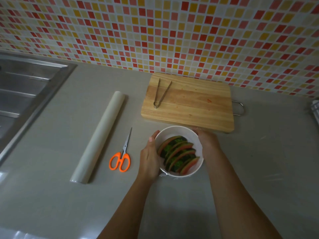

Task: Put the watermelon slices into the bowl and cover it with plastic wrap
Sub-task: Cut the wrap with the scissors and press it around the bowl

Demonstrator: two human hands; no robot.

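A white bowl (174,133) stands on the grey counter just in front of the cutting board. Several watermelon slices (179,154) lie stacked inside it, rinds up. A clear sheet of plastic wrap (198,149) lies stretched over the bowl, with wrinkled film showing under its near rim. My left hand (149,157) presses against the bowl's left side. My right hand (208,142) cups the right side, over the film. The plastic wrap roll (101,133) lies diagonally on the counter to the left.
Orange-handled scissors (121,156) lie between the roll and the bowl. A wooden cutting board (198,104) with metal tongs (161,92) on it sits behind the bowl, against the tiled wall. A steel sink (22,94) fills the far left.
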